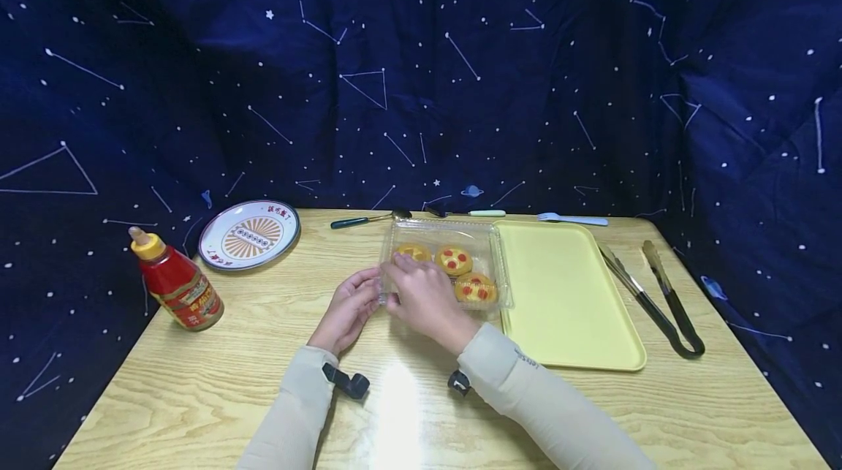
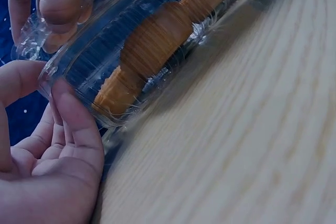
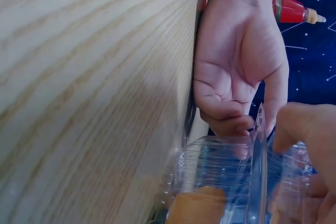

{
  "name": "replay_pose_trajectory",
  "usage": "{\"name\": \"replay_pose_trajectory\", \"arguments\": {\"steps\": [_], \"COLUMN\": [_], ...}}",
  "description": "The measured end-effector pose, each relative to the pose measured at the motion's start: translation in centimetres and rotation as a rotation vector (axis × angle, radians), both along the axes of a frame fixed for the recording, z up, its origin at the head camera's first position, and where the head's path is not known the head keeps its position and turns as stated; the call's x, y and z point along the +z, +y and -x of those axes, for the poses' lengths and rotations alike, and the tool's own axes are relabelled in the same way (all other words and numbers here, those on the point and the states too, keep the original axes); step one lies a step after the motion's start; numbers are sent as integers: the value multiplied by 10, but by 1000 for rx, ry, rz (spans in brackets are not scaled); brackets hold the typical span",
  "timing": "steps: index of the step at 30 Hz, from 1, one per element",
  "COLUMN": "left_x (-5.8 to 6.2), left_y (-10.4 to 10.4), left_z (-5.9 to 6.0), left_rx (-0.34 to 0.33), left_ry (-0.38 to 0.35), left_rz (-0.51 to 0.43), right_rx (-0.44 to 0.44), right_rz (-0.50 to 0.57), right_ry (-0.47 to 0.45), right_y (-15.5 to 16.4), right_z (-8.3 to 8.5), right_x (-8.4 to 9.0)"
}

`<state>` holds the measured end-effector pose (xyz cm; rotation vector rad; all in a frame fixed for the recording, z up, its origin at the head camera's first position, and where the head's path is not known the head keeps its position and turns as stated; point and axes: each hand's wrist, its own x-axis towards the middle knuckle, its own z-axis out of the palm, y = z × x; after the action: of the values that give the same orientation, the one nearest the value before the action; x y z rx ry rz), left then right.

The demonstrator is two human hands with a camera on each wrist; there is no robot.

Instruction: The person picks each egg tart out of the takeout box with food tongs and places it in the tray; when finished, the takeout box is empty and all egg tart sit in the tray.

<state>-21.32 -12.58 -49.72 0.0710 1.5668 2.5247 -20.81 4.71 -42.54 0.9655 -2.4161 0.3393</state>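
Both our left hand (image 1: 345, 309) and right hand (image 1: 424, 294) pinch the edge of the box (image 1: 505, 265), seemingly working its lid (image 1: 444, 235), so we next likely need gentle, even force.

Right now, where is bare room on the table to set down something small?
The yellow tray is bare, between clear container and tongs. The table is free between sauce bottle and left hand, and in front of the tray. Crowded: around the container, with right hand at it, and the back edge, with spoon and blue fork.
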Motion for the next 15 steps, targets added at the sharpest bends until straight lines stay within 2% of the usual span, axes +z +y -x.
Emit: {"name": "replay_pose_trajectory", "arguments": {"steps": [9,15], "left_x": [2,2], "left_y": [3,3], "left_z": [-1,0], "left_rx": [-55,-47], "left_ry": [34,8], "left_rz": [92,82], "right_rx": [-24,-39], "right_rz": [45,76], "right_ry": [23,-62], "right_y": [-3,-1], "right_z": [2,0], "right_x": [1,4]}}
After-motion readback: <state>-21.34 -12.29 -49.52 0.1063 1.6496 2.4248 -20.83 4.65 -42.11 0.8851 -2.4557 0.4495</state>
